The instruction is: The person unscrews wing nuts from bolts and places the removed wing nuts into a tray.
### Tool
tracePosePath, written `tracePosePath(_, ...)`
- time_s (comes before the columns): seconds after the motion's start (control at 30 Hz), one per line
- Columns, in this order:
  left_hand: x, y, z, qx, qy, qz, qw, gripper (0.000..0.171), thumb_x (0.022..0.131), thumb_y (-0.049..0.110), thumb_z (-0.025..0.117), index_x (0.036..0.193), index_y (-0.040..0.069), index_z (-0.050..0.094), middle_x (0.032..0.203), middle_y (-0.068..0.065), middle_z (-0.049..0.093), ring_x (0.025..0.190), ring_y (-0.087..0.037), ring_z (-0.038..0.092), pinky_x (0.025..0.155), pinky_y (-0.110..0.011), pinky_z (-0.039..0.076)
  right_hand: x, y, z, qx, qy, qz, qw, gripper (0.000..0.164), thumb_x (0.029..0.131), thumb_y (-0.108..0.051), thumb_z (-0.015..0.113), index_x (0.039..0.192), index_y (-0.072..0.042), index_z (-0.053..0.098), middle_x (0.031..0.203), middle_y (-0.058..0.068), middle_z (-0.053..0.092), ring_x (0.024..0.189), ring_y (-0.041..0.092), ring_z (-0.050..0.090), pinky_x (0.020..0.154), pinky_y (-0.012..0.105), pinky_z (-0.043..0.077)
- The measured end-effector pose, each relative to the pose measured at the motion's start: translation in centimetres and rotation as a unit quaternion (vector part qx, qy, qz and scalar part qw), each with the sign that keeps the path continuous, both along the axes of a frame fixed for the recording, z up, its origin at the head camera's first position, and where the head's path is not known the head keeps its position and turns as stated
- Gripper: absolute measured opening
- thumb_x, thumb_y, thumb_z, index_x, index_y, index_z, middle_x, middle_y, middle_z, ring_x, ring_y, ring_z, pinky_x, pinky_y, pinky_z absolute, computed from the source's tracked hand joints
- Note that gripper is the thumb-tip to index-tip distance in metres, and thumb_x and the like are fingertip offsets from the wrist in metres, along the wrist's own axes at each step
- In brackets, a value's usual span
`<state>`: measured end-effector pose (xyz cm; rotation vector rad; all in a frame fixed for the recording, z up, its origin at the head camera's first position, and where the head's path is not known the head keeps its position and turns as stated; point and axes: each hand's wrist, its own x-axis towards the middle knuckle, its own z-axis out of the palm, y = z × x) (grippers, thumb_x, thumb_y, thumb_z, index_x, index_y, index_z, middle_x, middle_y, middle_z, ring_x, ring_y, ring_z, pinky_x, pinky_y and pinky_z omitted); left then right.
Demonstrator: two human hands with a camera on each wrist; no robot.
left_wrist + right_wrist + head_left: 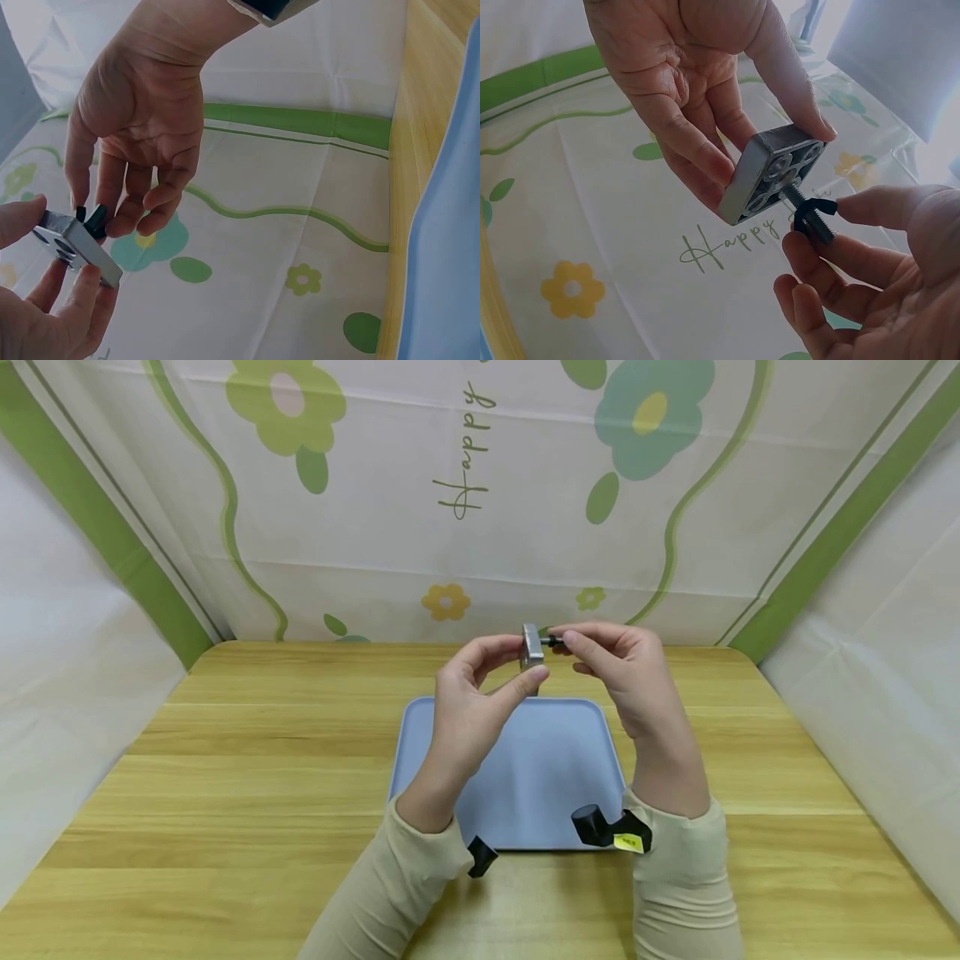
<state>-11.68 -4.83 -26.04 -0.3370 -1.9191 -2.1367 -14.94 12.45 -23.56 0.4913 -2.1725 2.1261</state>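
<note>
"Behind the tabletop, a white cloth is hung; lettering that reads 'Happy' is printed at 11 o'clock from the work, and a teal flower at 1 o'clock."

"What is set on the wood?"

"A blue tray, placed at 6 o'clock from the work."

"And where is the metal block kept?"

"In the air, seen just past the tray's 12 o'clock edge from the head. It is gripped between the thumb and fingertips of the left hand, which is seen between 7 and 8 o'clock from it."

"Is anything joined to it?"

"From its holed face a threaded bolt is seen standing out, toward 3 o'clock in the head view. Around the bolt, short of its free end, a dark wing nut is carried."

"By what is that nut touched?"

"It is pinched between thumb and finger of the right hand; at both wrists, beige sleeves are worn"
</note>
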Motion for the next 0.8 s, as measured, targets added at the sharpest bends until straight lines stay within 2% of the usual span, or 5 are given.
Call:
tracePosePath(0.33,-0.07,0.00,0.00,0.004,0.000,0.000,1.0000,0.034,0.084,0.005,0.079,0.116,0.000,0.066,0.118,-0.011,0.066,0.114,-0.018,0.062,0.089,-0.030,0.060,0.01,0.22,-0.12,-0.002,0.022,0.010,1.000,0.032,0.093,0.000,0.064,0.094,-0.029,0.078,0.095,-0.010,0.072,0.093,0.012,0.059,0.079,0.024,0.050)
tracePosePath(0.57,-0.09,0.03,0.01,0.003,-0.002,-0.001,1.0000,0.034,0.084,0.005,0.079,0.116,0.001,0.066,0.118,-0.011,0.066,0.114,-0.018,0.062,0.090,-0.030,0.060,-0.15,0.42,-0.24,0.016,0.051,0.011,0.999,0.025,0.091,0.001,0.067,0.104,-0.017,0.077,0.098,-0.012,0.072,0.106,0.017,0.057,0.091,0.025,0.049)
tracePosePath(0.8,0.00,0.08,0.08,0.004,-0.005,-0.003,1.0000,0.034,0.084,0.005,0.078,0.115,0.000,0.066,0.118,-0.011,0.066,0.114,-0.017,0.062,0.090,-0.030,0.060,-0.11,0.23,-0.26,0.036,0.059,-0.001,0.998,0.023,0.091,0.003,0.067,0.109,-0.010,0.074,0.100,-0.010,0.069,0.103,0.018,0.058,0.088,0.025,0.049)
